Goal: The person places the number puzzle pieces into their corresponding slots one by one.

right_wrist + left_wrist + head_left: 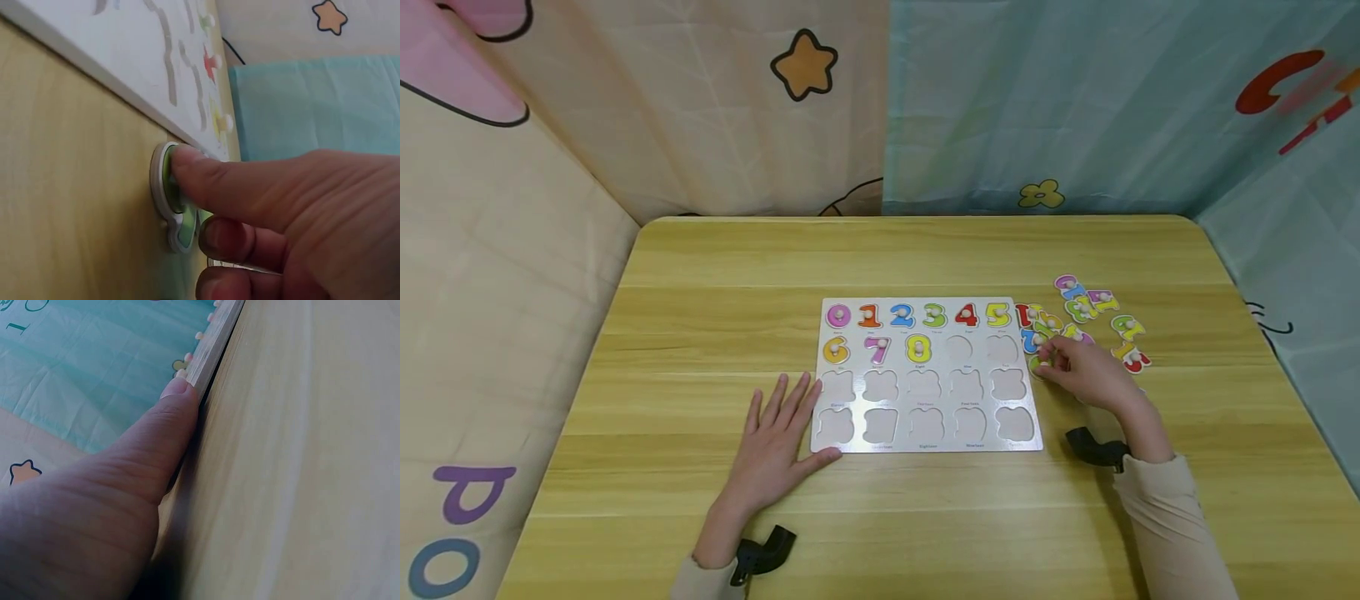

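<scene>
A white number puzzle board (857,411) lies on the table, with knobbed number pieces from 0 to 8 set in its upper rows. The lower slots show bare. My left hand (778,437) lies flat with fingers spread, fingertips at the board's left edge and thumb along its lower left corner. In the left wrist view, the thumb (159,428) presses the board's side. Just off the board's right edge, my right hand (1086,371) pinches a green number piece (182,228), shaped like a 9. That piece is tilted up on edge in the right wrist view; the fingers partly hide it.
Several colourful number pieces lie in a loose pile right of the board, among them a red-and-yellow piece (1131,357) and a green-and-yellow one (1127,326). The wooden table (730,275) meets printed curtains (1037,100) at its back and sides. Black wrist mounts (763,554) sit on both forearms.
</scene>
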`<state>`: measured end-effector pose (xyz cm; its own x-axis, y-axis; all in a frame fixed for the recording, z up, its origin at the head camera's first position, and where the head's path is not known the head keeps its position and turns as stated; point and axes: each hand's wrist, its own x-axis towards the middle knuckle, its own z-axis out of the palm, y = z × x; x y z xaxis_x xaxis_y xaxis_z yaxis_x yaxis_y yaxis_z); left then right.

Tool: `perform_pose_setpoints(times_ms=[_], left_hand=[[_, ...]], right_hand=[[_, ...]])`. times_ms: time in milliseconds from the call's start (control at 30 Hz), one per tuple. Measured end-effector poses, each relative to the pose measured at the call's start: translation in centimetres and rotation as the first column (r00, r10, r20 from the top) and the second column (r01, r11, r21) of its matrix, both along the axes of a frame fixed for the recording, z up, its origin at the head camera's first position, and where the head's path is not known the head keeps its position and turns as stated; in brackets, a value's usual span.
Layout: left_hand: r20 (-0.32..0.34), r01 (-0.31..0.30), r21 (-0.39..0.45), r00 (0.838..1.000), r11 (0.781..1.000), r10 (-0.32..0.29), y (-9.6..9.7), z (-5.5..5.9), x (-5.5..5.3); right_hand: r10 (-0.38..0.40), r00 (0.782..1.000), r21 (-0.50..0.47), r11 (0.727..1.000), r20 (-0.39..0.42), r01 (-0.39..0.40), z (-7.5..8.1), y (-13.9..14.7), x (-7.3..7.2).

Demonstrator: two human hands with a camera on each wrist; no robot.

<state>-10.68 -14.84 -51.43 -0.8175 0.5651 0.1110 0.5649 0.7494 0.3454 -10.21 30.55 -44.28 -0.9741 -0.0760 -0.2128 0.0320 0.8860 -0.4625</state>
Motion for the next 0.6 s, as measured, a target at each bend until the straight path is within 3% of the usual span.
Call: perform_pose_setpoints(times_ms=[233,433,600], left_hand=[[0.000,0.001,0.003,1.000,1.000,-0.001,0.0,-0.1,0.0],[0.010,0.007,-0.002,1.000,1.000,-0.007,0.1,0.0,0.0],[0.014,-0.002,-0.002,1.000,1.000,0.002,0.0,-0.1,0.0]], right_hand=[[-0.014,1.000,0.030,0.999,-0.015,0.014,-0.6,0.6,0.2],[-0.030,0.998,0.107,0.994,-0.057,0.037,0.0,0.5,0.8],[-0.002,0.993,0.121,0.993,-0.121,0.016,0.4,-1.7,-0.2]])
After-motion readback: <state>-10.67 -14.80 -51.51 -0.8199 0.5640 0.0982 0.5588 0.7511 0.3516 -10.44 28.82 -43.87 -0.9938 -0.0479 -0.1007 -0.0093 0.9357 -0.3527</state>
